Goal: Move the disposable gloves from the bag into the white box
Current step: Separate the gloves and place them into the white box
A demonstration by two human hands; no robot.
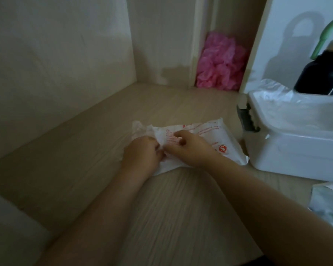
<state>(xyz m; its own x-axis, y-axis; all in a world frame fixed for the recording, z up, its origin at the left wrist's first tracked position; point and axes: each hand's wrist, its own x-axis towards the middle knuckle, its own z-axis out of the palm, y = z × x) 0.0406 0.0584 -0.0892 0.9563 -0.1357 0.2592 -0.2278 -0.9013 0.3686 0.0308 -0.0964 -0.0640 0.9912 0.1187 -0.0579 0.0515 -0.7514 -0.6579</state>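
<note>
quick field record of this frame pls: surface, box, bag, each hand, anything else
surface: wooden desk
box: white, open, on the desk at right
in box: clear plastic, spilling over the rim
bag: white with red print, crumpled, lying on the desk left of the box
left hand: fingers curled, grips the bag's left end
right hand: pinches the bag next to the left hand
behind box: black bottle
back niche: pink bundle
</note>
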